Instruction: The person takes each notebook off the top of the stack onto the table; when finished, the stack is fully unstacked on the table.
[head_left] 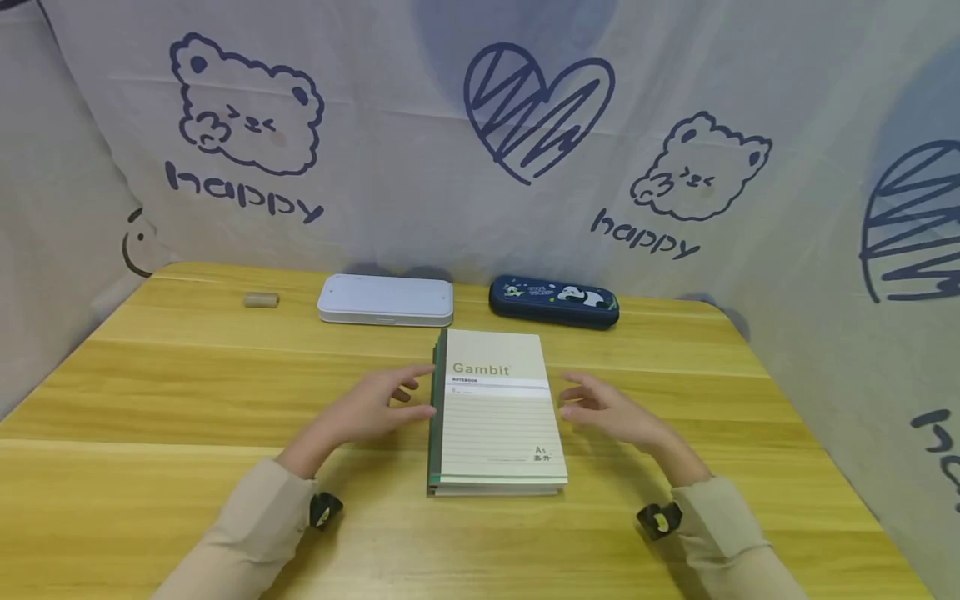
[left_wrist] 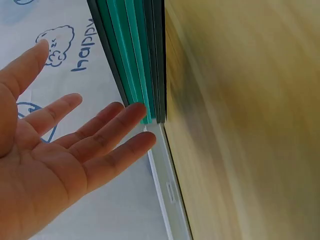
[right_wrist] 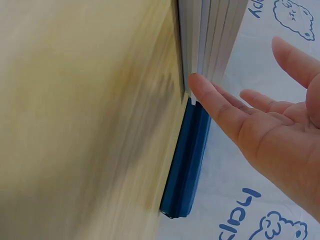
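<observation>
A stack of several notebooks (head_left: 497, 425) lies in the middle of the table, the top one cream with "Gambit" printed on its cover. Green and dark spines (left_wrist: 135, 55) face left in the left wrist view; pale page edges (right_wrist: 215, 40) show in the right wrist view. Beside the spines is my left hand (head_left: 375, 404), its fingers spread and relaxed, fingertips at or very near the stack. On the opposite side my right hand (head_left: 611, 412) has its fingers extended toward the page edges, close by. Neither hand grips anything; whether the fingertips touch the notebooks I cannot tell.
Behind the stack, a white case (head_left: 386, 300) and a dark blue panda pencil case (head_left: 553, 302) stand along the back of the wooden table (head_left: 187, 400). A small tan cylinder (head_left: 261, 300) lies at the back left. A printed cloth (head_left: 390, 167) hangs behind.
</observation>
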